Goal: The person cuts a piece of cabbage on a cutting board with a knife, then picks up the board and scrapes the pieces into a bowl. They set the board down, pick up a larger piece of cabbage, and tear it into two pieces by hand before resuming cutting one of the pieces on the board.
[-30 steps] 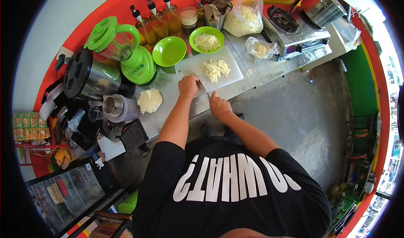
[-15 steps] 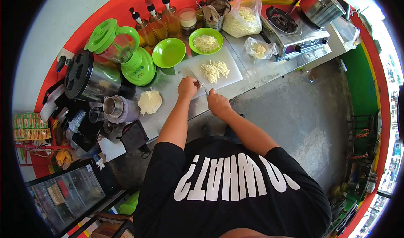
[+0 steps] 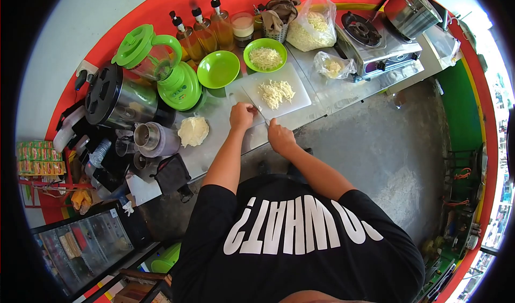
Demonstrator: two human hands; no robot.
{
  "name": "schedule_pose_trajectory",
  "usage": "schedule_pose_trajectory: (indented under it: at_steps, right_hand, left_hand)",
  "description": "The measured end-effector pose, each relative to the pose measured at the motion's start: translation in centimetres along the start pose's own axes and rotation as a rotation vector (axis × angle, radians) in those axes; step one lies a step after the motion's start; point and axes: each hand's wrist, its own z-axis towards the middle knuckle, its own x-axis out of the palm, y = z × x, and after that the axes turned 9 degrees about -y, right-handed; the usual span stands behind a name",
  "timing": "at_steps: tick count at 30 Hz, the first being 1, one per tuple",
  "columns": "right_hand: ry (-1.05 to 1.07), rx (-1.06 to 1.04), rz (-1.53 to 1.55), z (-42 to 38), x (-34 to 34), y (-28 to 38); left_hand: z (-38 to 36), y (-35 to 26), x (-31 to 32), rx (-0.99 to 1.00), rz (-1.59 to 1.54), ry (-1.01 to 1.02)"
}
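My right hand (image 3: 280, 135) is closed around the handle of a knife (image 3: 263, 115), whose thin blade points up and left toward my other hand. My left hand (image 3: 243, 116) is closed at the lower left corner of the white cutting board (image 3: 296, 100), its fingertips near the blade tip; what they hold, if anything, is too small to make out. On the board lies a loose heap of pale, chopped shreds (image 3: 276, 94). Just behind it stands a green bowl (image 3: 281, 50) with more pale shreds, beside an empty green bowl (image 3: 218, 68).
To the left are a green blender (image 3: 179, 87), a pale round mound (image 3: 193, 131) and a metal-topped container (image 3: 153, 139). Oil pump bottles (image 3: 221, 27) line the back. A bag of shreds (image 3: 311, 32), a small plastic bag (image 3: 333, 65) and a gas stove (image 3: 375, 45) are on the right.
The whole view has shifted slightly, with the counter items a little lower and to the right. Both hands stay by the board's corner, the knife still in my right hand.
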Motion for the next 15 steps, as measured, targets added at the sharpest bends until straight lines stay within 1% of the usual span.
schedule_pose_trajectory:
  at_steps: [1,3,7,9,13,15]
  right_hand:
    - [-0.006,0.000,0.003,0.3,0.1,0.0]
    - [0.006,0.003,0.002,0.6,-0.1,0.0]
    - [-0.020,-0.040,-0.009,1.1,-0.8,0.4]
    - [0.008,0.026,0.053,0.8,-0.7,0.5]
    - [0.008,0.031,0.007,1.1,-0.6,0.5]
    - [-0.010,-0.043,-0.024,2.0,-0.9,0.3]
  left_hand:
    - [-0.2,0.5,0.3,0.005,0.002,-0.002]
    - [-0.5,0.9,0.6,0.030,-0.116,-0.040]
    - [-0.9,0.8,0.6,0.068,-0.075,-0.063]
    - [-1.0,0.7,0.6,0.090,-0.061,-0.109]
    - [-0.6,1.0,0.7,0.084,-0.069,-0.103]
    - [-0.5,1.2,0.7,0.160,-0.054,-0.120]
